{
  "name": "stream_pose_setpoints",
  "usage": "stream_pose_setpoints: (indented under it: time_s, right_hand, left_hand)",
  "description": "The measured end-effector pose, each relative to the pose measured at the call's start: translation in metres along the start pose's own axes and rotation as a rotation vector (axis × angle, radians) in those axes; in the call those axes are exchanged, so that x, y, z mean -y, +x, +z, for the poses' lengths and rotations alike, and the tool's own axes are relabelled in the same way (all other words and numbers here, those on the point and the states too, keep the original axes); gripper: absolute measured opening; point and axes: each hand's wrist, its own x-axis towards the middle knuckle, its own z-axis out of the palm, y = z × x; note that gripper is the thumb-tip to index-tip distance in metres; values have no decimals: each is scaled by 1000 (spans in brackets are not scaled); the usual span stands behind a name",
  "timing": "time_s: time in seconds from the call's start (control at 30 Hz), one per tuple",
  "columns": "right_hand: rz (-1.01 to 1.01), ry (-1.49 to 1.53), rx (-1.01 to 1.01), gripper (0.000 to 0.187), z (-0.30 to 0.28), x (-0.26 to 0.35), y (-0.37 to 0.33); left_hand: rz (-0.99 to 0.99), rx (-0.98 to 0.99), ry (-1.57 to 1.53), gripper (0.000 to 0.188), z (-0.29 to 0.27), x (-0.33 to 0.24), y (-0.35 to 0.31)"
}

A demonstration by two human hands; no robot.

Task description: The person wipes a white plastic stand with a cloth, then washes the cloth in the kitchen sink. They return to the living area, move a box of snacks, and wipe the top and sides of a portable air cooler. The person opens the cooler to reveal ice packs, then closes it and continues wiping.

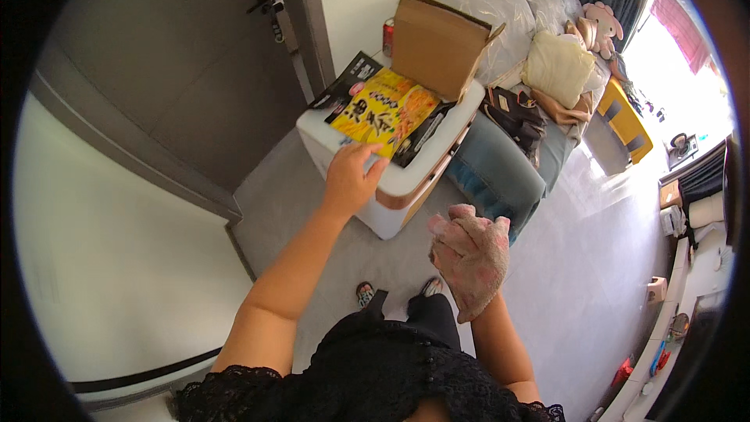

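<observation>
My left hand (353,180) reaches over the front edge of a white cabinet-like side table (316,137). Its fingers are apart and hold nothing. The fingertips are at the lower edge of a flat yellow printed package (383,113), but whether they touch it I cannot tell. Black printed packaging (418,144) lies beneath the yellow one. A crumpled brownish-pink cloth (469,258) is bunched in my right hand (487,309), held up in front of my body. The cloth hides most of those fingers.
An open cardboard box (434,47) stands at the back of the table, with a red can (388,37) beside it. A grey sofa (500,168) adjoins on the right, bearing a dark bag (517,119) and a cream cushion (556,69). At left is a dark door (172,55).
</observation>
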Motion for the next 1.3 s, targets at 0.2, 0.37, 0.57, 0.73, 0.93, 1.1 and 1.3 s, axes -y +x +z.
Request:
stream_pose_setpoints:
  time_s: [0.2, 0.37, 0.57, 0.73, 0.93, 1.1, 1.3]
  right_hand:
    - [-150, -90, 14, 25, -74, 8, 79]
    - [378, 915, 111, 41, -111, 45, 143]
    - [427, 616, 62, 26, -104, 86, 195]
    - [338, 483, 307, 25, -100, 74, 218]
    - [191, 61, 362, 15, -86, 95, 211]
    - [210, -90, 357, 12, -67, 119, 205]
    - [219, 538, 188, 18, -54, 101, 202]
  left_hand:
    - [-217, 230, 501, 75, 86, 40, 82]
    - [-358, 597, 537, 89, 107, 16, 70]
    - [-292, 424, 234, 80, 76, 26, 63]
    - [-514, 406, 543, 95, 128, 22, 111]
    - [-555, 497, 503, 102, 124, 20, 117]
    - [-670, -96, 495, 89, 56, 70, 86]
    - [-997, 185, 473, 80, 31, 83, 59]
